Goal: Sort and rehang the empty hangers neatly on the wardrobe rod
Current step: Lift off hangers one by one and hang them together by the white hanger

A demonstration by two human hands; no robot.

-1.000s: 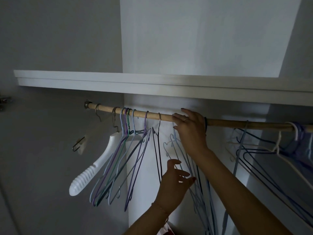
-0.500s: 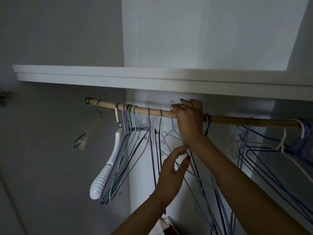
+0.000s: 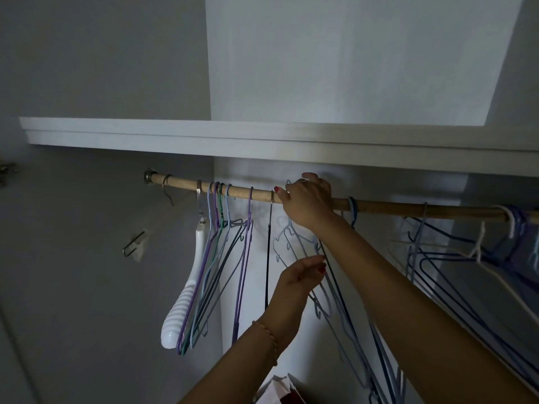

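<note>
Left end of the rod: some hangers hang sorted; the rest is tangled. Right hand grips a hook on the rod, left hand pinches wires.

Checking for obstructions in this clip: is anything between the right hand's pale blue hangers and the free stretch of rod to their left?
Only one thing: a single dark hanger hangs from the rod just left of the right hand, beside the pale blue hangers. The left hand is lower down, among the wires.
</note>
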